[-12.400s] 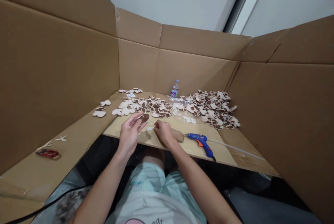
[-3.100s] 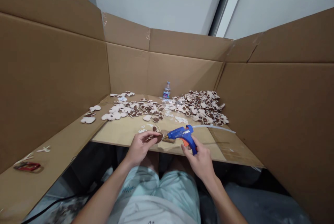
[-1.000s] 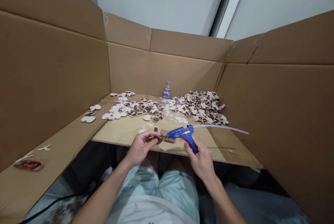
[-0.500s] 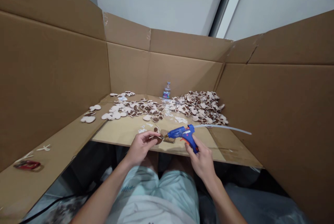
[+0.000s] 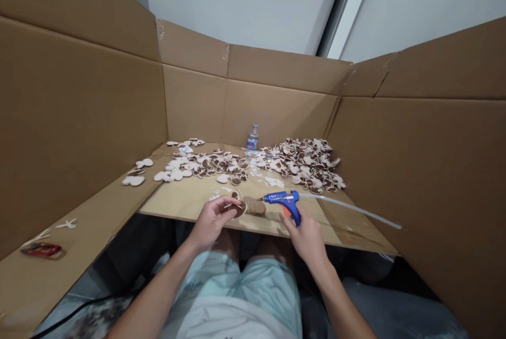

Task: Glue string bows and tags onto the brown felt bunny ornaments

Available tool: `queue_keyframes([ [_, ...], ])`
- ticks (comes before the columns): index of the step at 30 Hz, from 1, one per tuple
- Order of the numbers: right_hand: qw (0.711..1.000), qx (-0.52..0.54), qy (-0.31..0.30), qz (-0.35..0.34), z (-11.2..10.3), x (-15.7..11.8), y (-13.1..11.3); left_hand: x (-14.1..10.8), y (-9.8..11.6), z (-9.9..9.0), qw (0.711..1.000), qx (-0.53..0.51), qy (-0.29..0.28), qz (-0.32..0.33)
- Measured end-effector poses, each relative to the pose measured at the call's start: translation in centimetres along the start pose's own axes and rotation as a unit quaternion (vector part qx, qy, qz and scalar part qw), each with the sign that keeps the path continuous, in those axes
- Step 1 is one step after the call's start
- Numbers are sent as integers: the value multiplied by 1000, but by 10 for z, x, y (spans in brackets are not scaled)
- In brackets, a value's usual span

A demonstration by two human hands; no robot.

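My right hand (image 5: 305,233) grips the handle of a blue hot glue gun (image 5: 282,198), a long translucent glue stick (image 5: 356,207) trailing from its back. The nozzle points left, over a brown lump (image 5: 255,206) on the board and apart from my left hand. Between the thumb and fingers of my left hand (image 5: 213,219) is a brown felt cutout (image 5: 239,210) with rounded lobes and a pale cord on it. My fingers hide part of the cutout.
Piles of brown and white cutouts (image 5: 308,162) cover the back of the board (image 5: 177,199), around a plastic bottle (image 5: 252,138). Red-handled snippers (image 5: 42,250) and a small cord bow (image 5: 66,223) lie on the left ledge. Cardboard walls (image 5: 276,96) enclose three sides.
The glue gun has drawn back to the right, its nozzle leaving the felt cutout, and has levelled out. The glue stick's tail swung lower right. My left hand stays nearly still.
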State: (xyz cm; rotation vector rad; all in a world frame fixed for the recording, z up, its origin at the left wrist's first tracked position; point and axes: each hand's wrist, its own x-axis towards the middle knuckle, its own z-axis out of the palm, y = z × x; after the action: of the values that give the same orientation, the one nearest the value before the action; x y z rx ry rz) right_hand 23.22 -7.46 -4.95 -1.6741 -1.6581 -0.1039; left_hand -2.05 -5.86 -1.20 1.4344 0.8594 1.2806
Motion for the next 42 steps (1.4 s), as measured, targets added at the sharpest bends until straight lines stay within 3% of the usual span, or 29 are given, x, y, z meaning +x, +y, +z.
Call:
queue_keyframes([
  [10,992,-90,-54,66,31,4,23,7,-2,-25,997,-4,60,51],
  [23,979,-143,-114,95,29,2,18,10,-5,-36,991,-37,114,61],
  [33,976,-168,-98,100,26,-4,8,13,-8,-42,981,-42,173,76],
  [35,984,-154,-62,71,26,-6,-4,14,-8,-42,979,-46,182,76],
  [37,994,-94,-41,-24,32,-6,-24,14,-8,-42,978,-50,188,75],
  [39,986,-23,-83,-140,45,-3,-47,14,-9,-41,977,-53,193,75],
  [42,964,12,-135,-228,71,4,-81,14,-9,-42,975,-57,200,78],
])
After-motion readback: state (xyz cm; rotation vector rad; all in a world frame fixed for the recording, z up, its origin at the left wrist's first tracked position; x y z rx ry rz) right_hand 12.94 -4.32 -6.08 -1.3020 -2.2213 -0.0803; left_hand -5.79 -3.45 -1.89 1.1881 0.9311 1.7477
